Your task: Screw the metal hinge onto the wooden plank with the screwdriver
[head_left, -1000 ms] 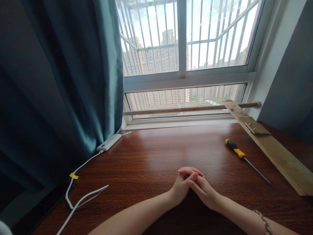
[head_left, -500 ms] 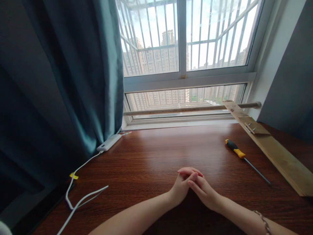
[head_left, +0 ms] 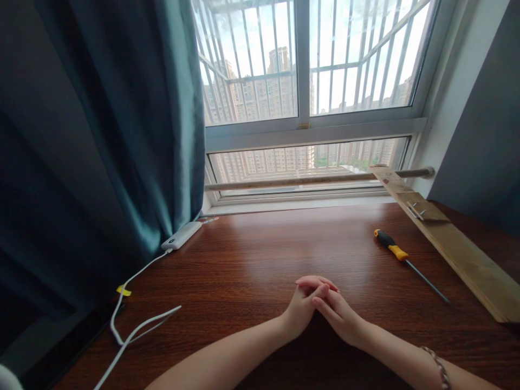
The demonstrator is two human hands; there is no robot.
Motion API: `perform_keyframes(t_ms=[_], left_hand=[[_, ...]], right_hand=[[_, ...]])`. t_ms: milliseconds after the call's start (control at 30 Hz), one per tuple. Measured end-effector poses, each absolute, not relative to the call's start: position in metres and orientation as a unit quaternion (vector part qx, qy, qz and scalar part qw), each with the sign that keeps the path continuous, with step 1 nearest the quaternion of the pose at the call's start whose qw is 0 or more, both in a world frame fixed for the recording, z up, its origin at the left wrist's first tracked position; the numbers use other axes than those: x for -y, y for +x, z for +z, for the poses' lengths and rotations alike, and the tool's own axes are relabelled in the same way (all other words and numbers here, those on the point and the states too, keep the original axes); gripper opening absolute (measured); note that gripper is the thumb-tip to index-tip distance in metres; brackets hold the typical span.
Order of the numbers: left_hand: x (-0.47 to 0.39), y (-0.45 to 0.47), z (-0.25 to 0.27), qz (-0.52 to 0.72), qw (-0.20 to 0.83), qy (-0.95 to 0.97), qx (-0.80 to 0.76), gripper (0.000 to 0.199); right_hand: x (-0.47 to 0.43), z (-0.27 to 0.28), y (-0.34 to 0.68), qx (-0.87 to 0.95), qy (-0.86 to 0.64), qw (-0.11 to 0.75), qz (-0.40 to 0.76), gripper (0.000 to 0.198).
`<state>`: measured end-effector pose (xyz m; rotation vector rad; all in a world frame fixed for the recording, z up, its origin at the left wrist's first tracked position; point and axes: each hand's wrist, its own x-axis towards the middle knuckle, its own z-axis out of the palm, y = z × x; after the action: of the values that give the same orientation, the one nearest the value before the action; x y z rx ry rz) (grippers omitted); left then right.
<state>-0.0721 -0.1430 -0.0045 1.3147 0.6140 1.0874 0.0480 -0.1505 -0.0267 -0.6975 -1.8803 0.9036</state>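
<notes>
My left hand and my right hand are clasped together above the dark wooden table, fingers folded over each other. Both are closed, and no object shows between them; the palms are hidden. To the right of my hands lies a screwdriver with a black and yellow handle, its metal shaft pointing toward the lower right. Beyond it, a long piece of tan board slants across the table's right side. Several small screws rest on a flat brown piece on top of the board.
A white power bank with a white cable sits at the left, by the blue curtain. At the back, a pale rail crosses in front of the barred window. The board's far end reaches that rail.
</notes>
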Motion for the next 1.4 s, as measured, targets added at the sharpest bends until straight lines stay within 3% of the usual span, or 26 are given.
perform_keyframes(t_ms=[1400], left_hand=[[0.1407,-0.0722,-0.0095,0.48,0.615,0.573,-0.252,0.035]], right_hand=[[0.1522,-0.0252,0.0478,0.758,-0.282,0.456,0.372,0.031]])
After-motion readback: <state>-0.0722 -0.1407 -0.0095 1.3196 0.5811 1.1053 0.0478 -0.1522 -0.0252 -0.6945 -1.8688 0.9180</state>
